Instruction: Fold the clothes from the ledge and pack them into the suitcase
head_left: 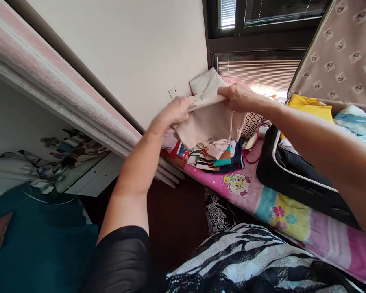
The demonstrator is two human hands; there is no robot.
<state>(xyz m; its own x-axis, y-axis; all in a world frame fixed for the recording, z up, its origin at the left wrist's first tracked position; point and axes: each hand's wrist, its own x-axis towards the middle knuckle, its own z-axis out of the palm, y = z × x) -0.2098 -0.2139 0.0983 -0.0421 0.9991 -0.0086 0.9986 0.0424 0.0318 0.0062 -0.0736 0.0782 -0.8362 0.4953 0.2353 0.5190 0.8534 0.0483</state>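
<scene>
Both my hands hold up a pale beige garment [210, 122] by its upper edge, stretched between them, with its lower part hanging down. My left hand [179, 109] is closed on the left end of that edge. On the right end, my right hand [236, 97] is closed with its fingers around the cloth. Whether it is a top or shorts I cannot tell. Just below hangs its hem over a pile of folded colourful clothes [222, 160] on a pink patterned bed cover [213, 177].
An open black suitcase [301, 175] with a yellow cloth [311, 109] and other clothes stands at the right. Behind the garment are a white pillow-like item [205, 81] and a brown patterned bag [251, 124]. A striped curtain [64, 77] hangs at the left, beside a white cabinet [91, 175].
</scene>
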